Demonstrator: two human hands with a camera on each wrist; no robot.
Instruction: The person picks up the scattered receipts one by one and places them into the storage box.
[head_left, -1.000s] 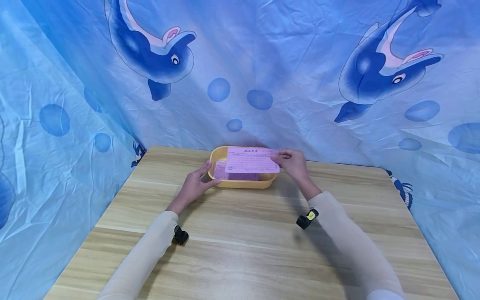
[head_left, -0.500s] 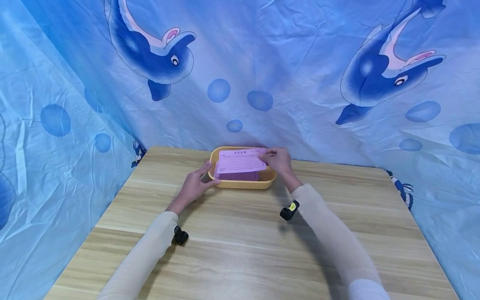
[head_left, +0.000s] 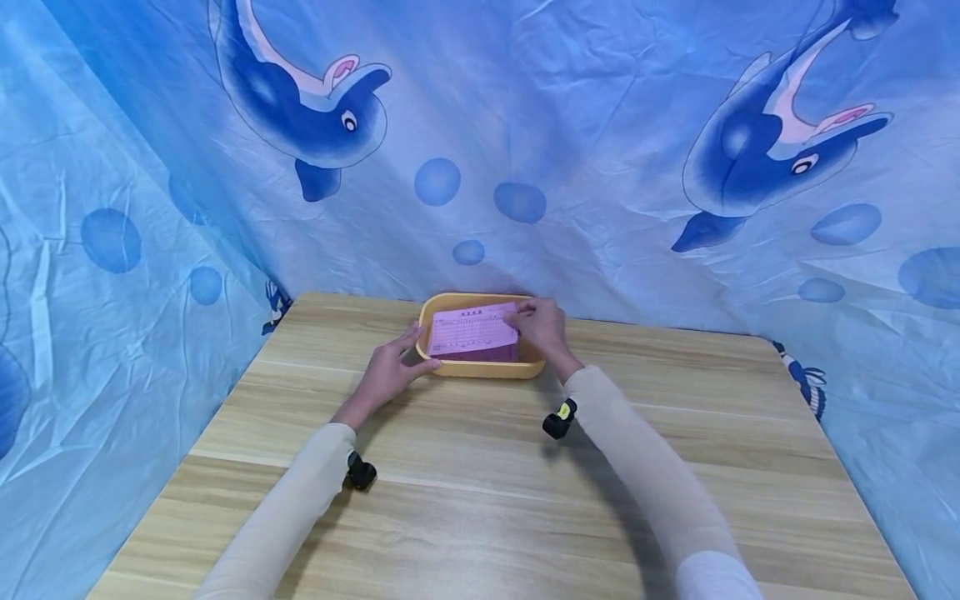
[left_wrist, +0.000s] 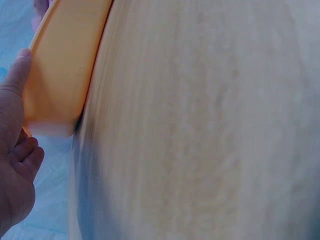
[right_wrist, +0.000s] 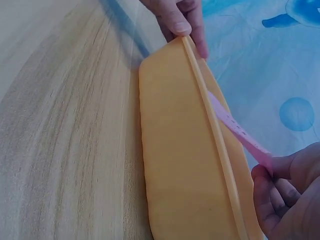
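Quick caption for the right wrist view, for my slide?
Right hand pinches a pink paper slip over the yellow tray; left hand steadies its far end.

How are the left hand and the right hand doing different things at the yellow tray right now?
The left hand steadies the yellow tray from outside, thumb on its end wall; the right hand is over the tray's other end. The left hand holds no paper; the right hand pinches the pink slip by its edge. The left hand rests on the table; the right is raised above it. Both wear beige sleeves.
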